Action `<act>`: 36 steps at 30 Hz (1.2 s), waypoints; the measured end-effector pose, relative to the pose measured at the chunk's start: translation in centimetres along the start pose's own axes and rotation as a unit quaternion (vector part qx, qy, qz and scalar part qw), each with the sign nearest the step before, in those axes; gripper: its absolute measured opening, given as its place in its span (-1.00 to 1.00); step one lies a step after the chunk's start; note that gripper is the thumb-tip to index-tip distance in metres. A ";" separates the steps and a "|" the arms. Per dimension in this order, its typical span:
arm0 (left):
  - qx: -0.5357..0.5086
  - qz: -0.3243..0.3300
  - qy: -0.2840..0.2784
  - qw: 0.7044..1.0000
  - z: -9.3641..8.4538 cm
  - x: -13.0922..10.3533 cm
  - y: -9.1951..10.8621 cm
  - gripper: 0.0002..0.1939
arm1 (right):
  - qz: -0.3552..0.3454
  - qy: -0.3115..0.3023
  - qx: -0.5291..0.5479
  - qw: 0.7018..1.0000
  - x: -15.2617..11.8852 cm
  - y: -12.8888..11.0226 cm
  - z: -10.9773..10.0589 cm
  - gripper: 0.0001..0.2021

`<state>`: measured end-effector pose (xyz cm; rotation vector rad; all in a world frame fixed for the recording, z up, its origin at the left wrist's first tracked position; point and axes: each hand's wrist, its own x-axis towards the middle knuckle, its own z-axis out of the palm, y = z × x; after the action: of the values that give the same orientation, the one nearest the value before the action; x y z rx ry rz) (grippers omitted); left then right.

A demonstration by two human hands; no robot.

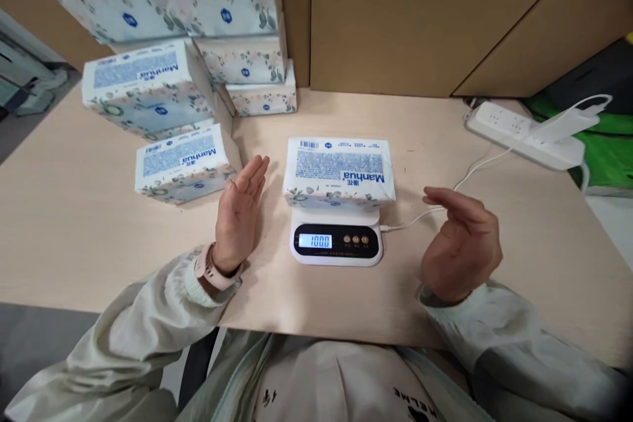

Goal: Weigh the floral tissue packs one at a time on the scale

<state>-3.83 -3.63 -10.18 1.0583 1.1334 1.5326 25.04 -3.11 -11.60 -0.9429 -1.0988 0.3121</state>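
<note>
A tissue pack [339,171] printed "Manhua" lies flat on a white digital scale [301,252]. The scale's lit display [315,241] reads 100.0, and three round buttons sit beside it. To the left of the pack, my left hand [239,214] is held with fingers stretched and palm turned inward, touching nothing. My right hand [459,244] hovers to the right of the scale with fingers extended and slightly bent, also holding nothing. Both hands are apart from the pack. A pale band [212,269] circles my left wrist.
More tissue packs [185,161] are stacked at the back left, several layers high. A white power strip [524,135] lies at the right rear, and a thin white cable [462,179] runs to the scale's right side. A brown panel [386,20] stands behind the table.
</note>
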 end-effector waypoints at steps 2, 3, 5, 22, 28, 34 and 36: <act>-0.005 0.007 -0.001 1.000 0.1 -0.2 0.0 -0.30 | -0.032 -0.033 0.006 0.999 -0.2 0.1 -0.3 -0.61; -0.008 0.012 -0.002 1.000 0.1 -0.2 0.1 -0.31 | -0.044 -0.039 0.014 0.998 -0.3 0.2 -0.4 -0.62; -0.009 0.017 -0.002 1.000 0.2 -0.3 0.3 -0.32 | -0.057 -0.038 0.023 0.997 -0.3 0.4 -0.5 -0.61; -0.002 0.006 0.002 1.000 0.1 0.0 0.3 -0.27 | -0.046 -0.035 0.013 0.998 0.0 0.4 -0.3 -0.61; 0.005 0.002 -0.006 1.000 0.2 0.0 0.6 -0.28 | 0.001 -0.083 0.012 0.996 -0.2 -0.4 -0.6 -0.63; 0.014 0.022 0.003 1.000 0.2 -0.1 0.8 -0.34 | 0.039 -0.119 -0.022 0.992 0.0 -1.1 -0.8 -0.57; 0.017 0.034 0.007 0.999 0.1 0.0 0.7 -0.37 | 0.040 -0.134 -0.052 0.989 0.1 -1.2 -0.9 -0.55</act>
<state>-3.86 -3.73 -9.50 1.1208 1.1480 1.5809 25.58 -4.16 -10.69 -1.0602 -1.3353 0.4612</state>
